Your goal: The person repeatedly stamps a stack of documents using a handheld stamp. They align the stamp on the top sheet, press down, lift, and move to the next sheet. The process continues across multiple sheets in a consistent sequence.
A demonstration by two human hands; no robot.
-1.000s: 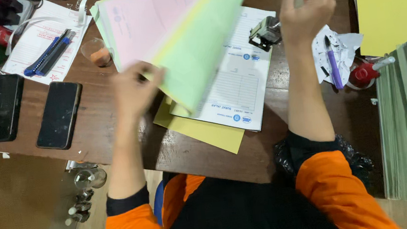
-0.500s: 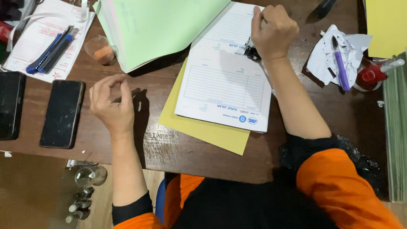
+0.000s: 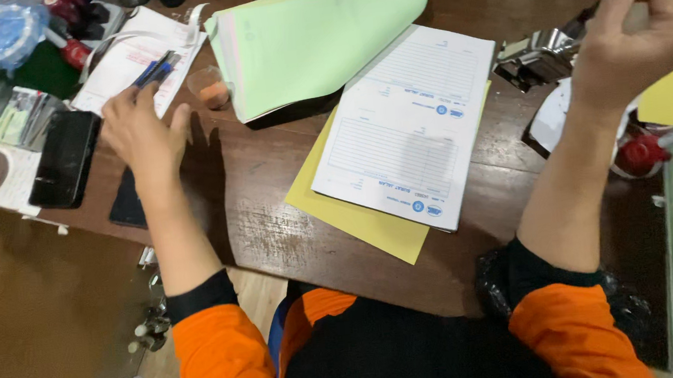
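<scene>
Fingers (image 3: 149,102) of the left hand (image 3: 137,130) lie spread and empty over the black phone (image 3: 127,202), left of the white printed form pad (image 3: 410,124). Right of that pad, the right hand (image 3: 637,24) is fisted around the metal-and-black stamper (image 3: 541,54), seemingly lifting it between stampings. Beyond the pad, its pale green sheets (image 3: 322,34) are folded back.

Two hands show: the left hand (image 3: 136,128) and the right hand (image 3: 638,27). On the bench (image 3: 274,228) lie two dark phones (image 3: 64,158) (image 3: 126,203), one white printed form (image 3: 411,126), one yellow sheet (image 3: 360,219) beneath it, and one blue utility knife (image 3: 154,69).
</scene>
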